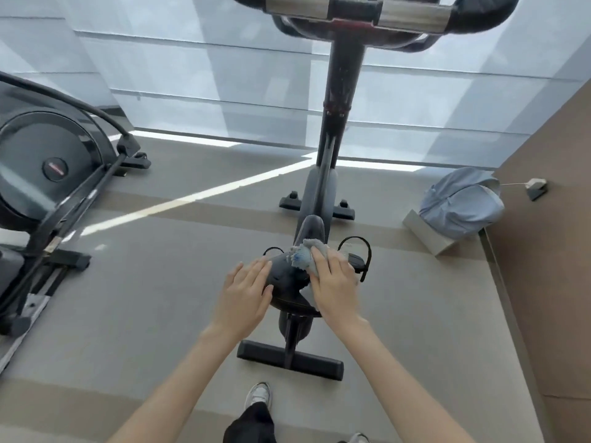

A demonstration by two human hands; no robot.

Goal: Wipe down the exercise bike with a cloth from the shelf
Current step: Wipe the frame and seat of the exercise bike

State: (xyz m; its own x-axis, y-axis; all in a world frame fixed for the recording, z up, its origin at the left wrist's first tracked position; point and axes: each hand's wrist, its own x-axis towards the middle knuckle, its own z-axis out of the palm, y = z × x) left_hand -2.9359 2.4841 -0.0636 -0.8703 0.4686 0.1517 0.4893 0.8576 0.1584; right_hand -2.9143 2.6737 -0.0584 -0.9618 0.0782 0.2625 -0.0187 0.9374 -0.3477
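Note:
The black exercise bike (332,129) stands in front of me, its handlebars at the top of the view and its black saddle (287,282) just below my hands. My right hand (332,282) presses a pale blue-grey cloth (303,255) flat onto the right side and nose of the saddle. My left hand (246,292) rests on the saddle's left side, fingers curled around its edge. Both pedals with their straps show on either side under the saddle.
A black elliptical trainer (54,193) stands to the left. A light blue bag (460,203) lies on a grey block at the right, beside a brown wall. Grey carpet surrounds the bike; a window with blinds is ahead. My shoe (259,394) is behind the bike's rear foot.

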